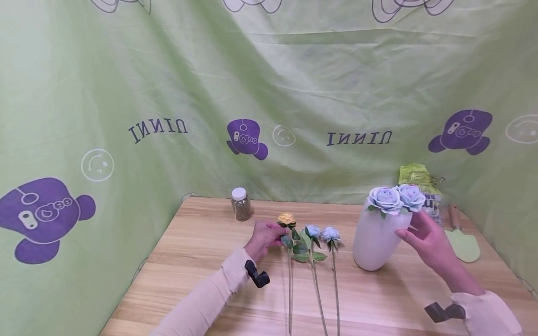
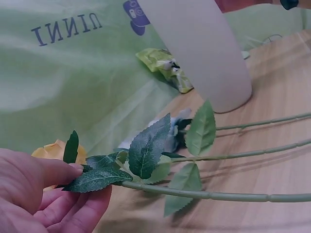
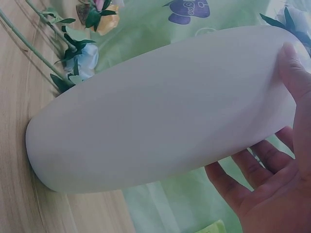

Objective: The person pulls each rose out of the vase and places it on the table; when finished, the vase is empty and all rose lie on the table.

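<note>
My left hand (image 1: 266,237) pinches a yellow rose (image 1: 286,219) just below its bloom, thumb over the green leaves (image 2: 97,178) in the left wrist view. The rose's long stem runs toward the table's near edge. Two light-blue roses (image 1: 330,234) with stems lie just to its right. On the right, my right hand (image 1: 433,242) holds a white vase (image 1: 376,242) by its upper side, the thumb near the rim and fingers behind. Two more blue rose blooms (image 1: 385,199) fill the vase's mouth, hiding the opening. In the right wrist view the vase wall (image 3: 160,116) spans the frame.
A jar with a white lid (image 1: 241,205) stands at the back left of the wooden table (image 1: 201,233). Behind the vase is a green and white bag (image 1: 416,175). A small trowel (image 1: 464,245) lies at the right. Green printed cloth (image 1: 201,84) hangs around the table.
</note>
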Available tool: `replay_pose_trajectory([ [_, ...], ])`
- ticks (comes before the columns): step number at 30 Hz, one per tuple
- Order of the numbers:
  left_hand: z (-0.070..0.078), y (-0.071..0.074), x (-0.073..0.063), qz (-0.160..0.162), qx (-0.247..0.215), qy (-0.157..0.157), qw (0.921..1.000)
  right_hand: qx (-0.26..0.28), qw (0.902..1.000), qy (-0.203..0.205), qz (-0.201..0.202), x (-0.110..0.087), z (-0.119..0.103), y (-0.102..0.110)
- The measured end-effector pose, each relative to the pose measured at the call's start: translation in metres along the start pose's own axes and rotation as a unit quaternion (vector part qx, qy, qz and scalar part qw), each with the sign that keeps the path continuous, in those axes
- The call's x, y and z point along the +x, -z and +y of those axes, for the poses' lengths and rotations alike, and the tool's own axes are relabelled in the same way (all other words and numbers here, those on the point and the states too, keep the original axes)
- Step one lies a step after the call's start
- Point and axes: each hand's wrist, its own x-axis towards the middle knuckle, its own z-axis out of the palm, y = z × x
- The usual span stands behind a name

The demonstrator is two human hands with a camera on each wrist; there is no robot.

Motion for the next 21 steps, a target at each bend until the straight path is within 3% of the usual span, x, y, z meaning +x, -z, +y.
replay_pose_trajectory([
  [9, -0.005, -0.004, -0.001, -0.005, -0.003, -0.010, 0.9999, 0.000, 1.0000, -0.001, 0.002, 0.001, 0.001, 0.001],
  [21, -0.013, -0.011, -0.005, 0.013, 0.026, -0.014, 0.9995, 0.022, 0.9996, 0.013, 0.009, -0.001, 0.005, -0.001],
])
